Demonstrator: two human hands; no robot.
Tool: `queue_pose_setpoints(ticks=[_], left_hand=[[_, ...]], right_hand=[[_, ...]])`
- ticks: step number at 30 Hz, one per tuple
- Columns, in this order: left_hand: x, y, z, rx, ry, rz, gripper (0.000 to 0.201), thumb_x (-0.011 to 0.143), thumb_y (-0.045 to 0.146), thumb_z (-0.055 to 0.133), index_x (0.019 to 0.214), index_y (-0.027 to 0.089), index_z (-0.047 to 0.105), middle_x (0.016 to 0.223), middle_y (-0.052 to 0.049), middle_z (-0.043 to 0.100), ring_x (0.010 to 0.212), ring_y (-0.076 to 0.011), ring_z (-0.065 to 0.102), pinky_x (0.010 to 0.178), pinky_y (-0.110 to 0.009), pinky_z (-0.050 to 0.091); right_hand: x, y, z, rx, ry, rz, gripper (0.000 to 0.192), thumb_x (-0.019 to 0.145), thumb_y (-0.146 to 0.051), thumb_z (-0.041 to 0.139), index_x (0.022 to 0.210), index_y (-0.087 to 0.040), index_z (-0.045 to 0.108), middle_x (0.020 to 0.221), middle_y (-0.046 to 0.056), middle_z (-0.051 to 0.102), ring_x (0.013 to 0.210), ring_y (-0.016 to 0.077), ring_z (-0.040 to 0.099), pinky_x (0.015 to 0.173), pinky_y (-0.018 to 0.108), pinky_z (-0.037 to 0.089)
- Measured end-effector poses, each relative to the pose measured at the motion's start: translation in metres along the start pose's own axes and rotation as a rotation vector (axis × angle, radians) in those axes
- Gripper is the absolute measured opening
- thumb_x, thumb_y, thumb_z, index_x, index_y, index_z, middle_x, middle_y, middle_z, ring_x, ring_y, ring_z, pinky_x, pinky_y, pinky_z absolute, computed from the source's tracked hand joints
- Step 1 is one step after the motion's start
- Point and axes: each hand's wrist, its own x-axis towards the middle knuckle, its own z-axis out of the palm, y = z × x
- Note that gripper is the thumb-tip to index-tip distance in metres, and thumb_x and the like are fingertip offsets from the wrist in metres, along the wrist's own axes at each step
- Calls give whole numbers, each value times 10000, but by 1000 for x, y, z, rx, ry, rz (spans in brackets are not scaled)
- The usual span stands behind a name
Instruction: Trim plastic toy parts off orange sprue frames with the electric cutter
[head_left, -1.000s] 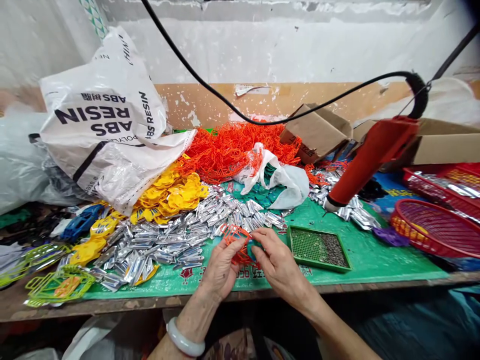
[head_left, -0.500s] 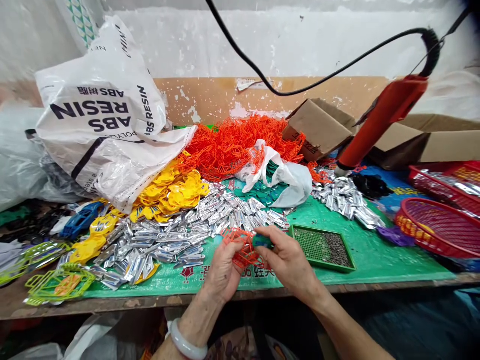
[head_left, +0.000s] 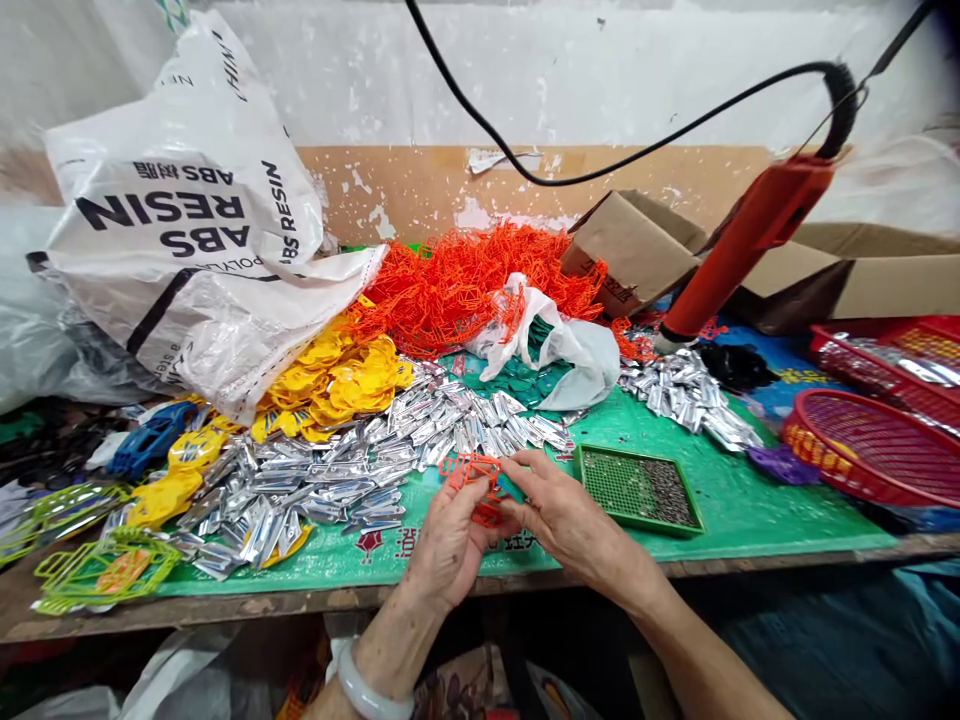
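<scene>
My left hand (head_left: 448,540) and my right hand (head_left: 566,515) meet over the green mat near the table's front edge. Both pinch an orange plastic frame piece (head_left: 474,480) held between them. A small teal piece shows at my right fingertips, mostly hidden. A pile of silver foil packets (head_left: 352,478) lies just left of my hands. A green tray (head_left: 637,487) of small dark parts sits right beside my right hand. A white bangle is on my left wrist.
An orange frame heap (head_left: 457,285) and yellow plastic parts (head_left: 341,375) lie behind. A white ABS RESIN sack (head_left: 187,250) leans at left. An orange corded tool (head_left: 739,245) hangs at right, above more foil packets (head_left: 686,395). Red baskets (head_left: 877,445) and cardboard boxes (head_left: 637,250) fill the right.
The hanging orange tool has swung up and to the right, away from the mat. My hands stayed together on the orange piece, turning it slightly.
</scene>
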Motion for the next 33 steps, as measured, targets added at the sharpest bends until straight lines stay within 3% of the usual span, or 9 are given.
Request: queue_pose_setpoints(ticks=[5, 9, 14, 17, 20, 26, 33], left_hand=[[2, -4, 0, -19, 28, 37, 286, 709, 215, 778, 972, 154, 683, 819, -21, 711, 629, -134, 625, 578, -267, 551], [2, -4, 0, 4, 57, 66, 270, 716, 224, 769, 965, 159, 687, 890, -43, 711, 707, -160, 646, 606, -279, 557], [-1, -4, 3, 31, 51, 91, 244, 734, 233, 757, 955, 150, 697, 939, -61, 710, 770, -177, 646, 640, -309, 570], [-4, -5, 5, 38, 21, 87, 213, 754, 231, 746, 946, 153, 697, 936, -63, 718, 800, -179, 650, 661, -303, 565], [-4, -5, 7, 40, -2, 65, 186, 753, 243, 749, 909, 155, 696, 865, -44, 719, 767, -169, 646, 660, -284, 550], [-3, -7, 10, 37, -3, 47, 197, 699, 279, 799, 811, 147, 705, 722, 7, 662, 655, -124, 583, 560, -203, 478], [-4, -7, 7, 13, 1, 21, 189, 682, 263, 811, 772, 143, 696, 721, 10, 659, 635, -113, 573, 551, -198, 473]], right_hand=[[-5, -8, -1, -80, 53, 28, 365, 954, -285, 481, 1305, -212, 552, 1055, 118, 531, 914, 209, 587, 799, 363, 561], [-11, -6, 8, -102, 130, 48, 422, 941, -232, 479, 1360, -230, 527, 959, 95, 500, 907, 228, 539, 790, 388, 546], [-18, 5, 17, 60, 217, 76, 453, 858, -122, 544, 1292, -239, 604, 1022, 93, 518, 966, 224, 542, 829, 382, 530], [-19, 8, 13, 202, 298, 153, 493, 786, -110, 632, 1254, -264, 621, 1024, 58, 553, 900, 189, 568, 769, 334, 534], [-18, 5, 7, 237, 373, 154, 530, 757, -128, 671, 1264, -267, 604, 1076, 55, 598, 953, 204, 582, 810, 353, 523], [-10, -2, 2, 106, 344, 29, 485, 715, -54, 680, 1157, -250, 653, 1004, 63, 637, 993, 257, 536, 888, 442, 455], [-11, -2, 4, 135, 258, 105, 509, 689, -56, 712, 1159, -243, 657, 1066, 66, 604, 1032, 252, 530, 896, 428, 459]])
